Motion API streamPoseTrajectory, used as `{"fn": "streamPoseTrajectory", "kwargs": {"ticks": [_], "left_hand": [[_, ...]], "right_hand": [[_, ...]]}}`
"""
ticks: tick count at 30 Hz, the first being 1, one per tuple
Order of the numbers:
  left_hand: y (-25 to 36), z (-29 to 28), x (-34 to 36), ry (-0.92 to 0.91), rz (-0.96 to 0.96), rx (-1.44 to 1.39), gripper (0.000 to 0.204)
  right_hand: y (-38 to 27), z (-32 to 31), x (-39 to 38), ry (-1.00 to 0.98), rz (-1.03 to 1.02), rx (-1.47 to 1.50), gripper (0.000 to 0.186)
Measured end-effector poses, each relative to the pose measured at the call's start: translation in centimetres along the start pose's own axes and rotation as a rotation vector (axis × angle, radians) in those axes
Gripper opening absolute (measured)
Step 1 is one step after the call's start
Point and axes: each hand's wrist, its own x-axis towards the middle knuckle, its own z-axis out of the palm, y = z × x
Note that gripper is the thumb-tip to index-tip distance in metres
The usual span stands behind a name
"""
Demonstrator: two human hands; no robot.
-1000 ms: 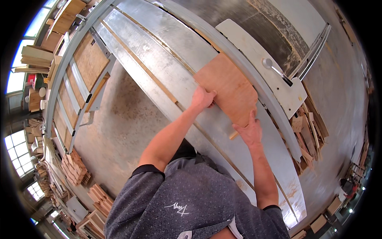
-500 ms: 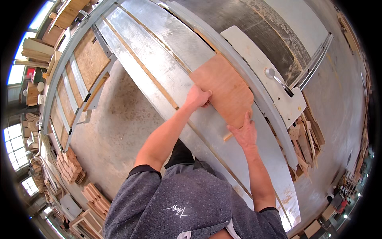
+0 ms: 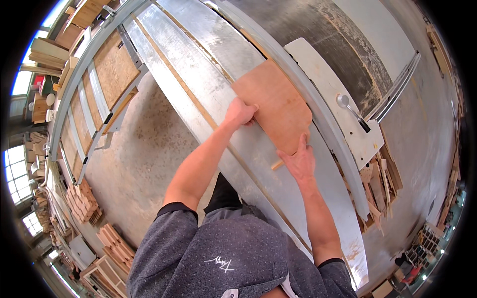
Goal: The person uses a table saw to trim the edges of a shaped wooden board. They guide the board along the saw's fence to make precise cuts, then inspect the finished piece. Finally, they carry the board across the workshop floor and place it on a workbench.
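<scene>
A flat reddish-brown wooden panel (image 3: 274, 102) with cut-off corners lies on the long metal machine table (image 3: 194, 69), its far right edge by the grey fence (image 3: 298, 89). Closed on the panel's left edge is my left hand (image 3: 241, 112), thumb on top and fingers curled at the side. My right hand (image 3: 300, 161) grips the near end, its index finger stretched along the corner. Beside the right thumb a thin wood strip (image 3: 277, 165) lies on the metal.
Right of the fence is a white plate with a lever handle (image 3: 355, 111), and wood offcuts (image 3: 380, 184) are piled below it. A frame with board panels (image 3: 117, 67) juts out at the left. Stacked wood blocks (image 3: 83, 201) stand on the floor.
Both hands have moved the panel a little farther along the fence, away from me. The view has shifted slightly too. My grip looks the same.
</scene>
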Motion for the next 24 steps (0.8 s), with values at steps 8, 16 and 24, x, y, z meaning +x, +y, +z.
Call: {"fn": "streamPoseTrajectory", "kwargs": {"ticks": [8, 16, 24], "left_hand": [[0.1, -2.1, 2.3, 0.065, 0.04, -0.031, 0.03], [1.0, -3.4, 3.7, 0.242, 0.097, 0.107, 0.044], [-0.7, -3.7, 7.3, 0.472, 0.228, 0.408, 0.065]], "right_hand": [[-3.0, 0.0, 1.9, 0.005, -0.002, 0.037, 0.116], [-6.2, 0.2, 4.0, 0.024, -0.046, 0.022, 0.115], [-9.6, 0.3, 5.6, 0.012, -0.054, 0.018, 0.114]]}}
